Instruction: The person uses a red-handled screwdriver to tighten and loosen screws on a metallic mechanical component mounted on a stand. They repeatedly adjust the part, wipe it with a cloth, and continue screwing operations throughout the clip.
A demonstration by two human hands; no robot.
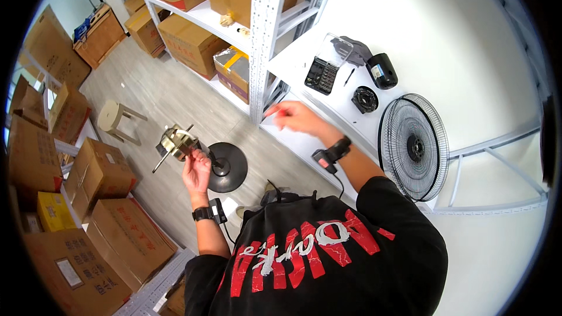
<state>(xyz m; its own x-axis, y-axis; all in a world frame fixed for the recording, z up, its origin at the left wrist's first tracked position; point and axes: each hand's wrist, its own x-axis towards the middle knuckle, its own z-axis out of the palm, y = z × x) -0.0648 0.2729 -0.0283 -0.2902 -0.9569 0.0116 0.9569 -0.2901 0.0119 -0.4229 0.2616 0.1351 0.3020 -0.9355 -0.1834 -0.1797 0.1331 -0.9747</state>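
Observation:
My left hand [197,169] has its fingers curled against the near side of a bare metal fan motor [177,140], which has a thin shaft sticking out. The motor sits at the top of a stand with a round black base [234,172] on the floor. My right hand [297,119] is raised by the edge of the white shelf, apart from the motor. It is smeared by motion, with a red spot at its fingers that I cannot make out. On the shelf lie a bit case [321,76], a thin black tool [349,76], a black motor cover [382,71] and a round black part [365,99].
A round fan grille [404,146] rests at the shelf's right. Grey gloves [355,50] lie behind the bit case. A perforated white post [261,41] rises at the shelf's left corner. A beige stool [117,118] and stacked cardboard boxes [102,169] stand to the left.

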